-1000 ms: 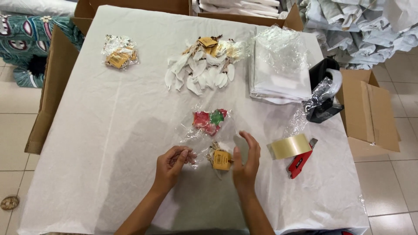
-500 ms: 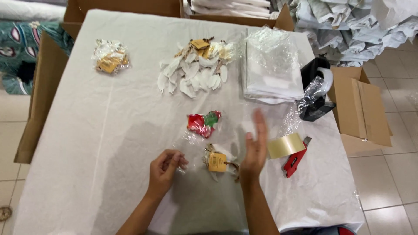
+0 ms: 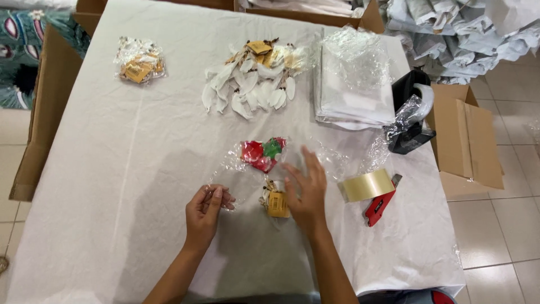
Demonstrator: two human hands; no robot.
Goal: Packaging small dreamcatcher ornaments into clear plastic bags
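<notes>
Packing small tags into a clear bag

Left hand point(image 3: 203, 211) fingers pinch the clear bag point(image 3: 228, 198); right hand point(image 3: 304, 188) fingers spread open beside the yellow tag point(image 3: 277, 204).

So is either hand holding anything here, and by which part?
The left hand pinches the edge of a clear plastic bag between its fingertips. The right hand holds nothing; it hovers open by the yellow tag.

Packing workshop: cardboard boxes point(image 3: 469, 141), tape roll point(image 3: 367, 184), bagged stock point(image 3: 355, 84).
</notes>
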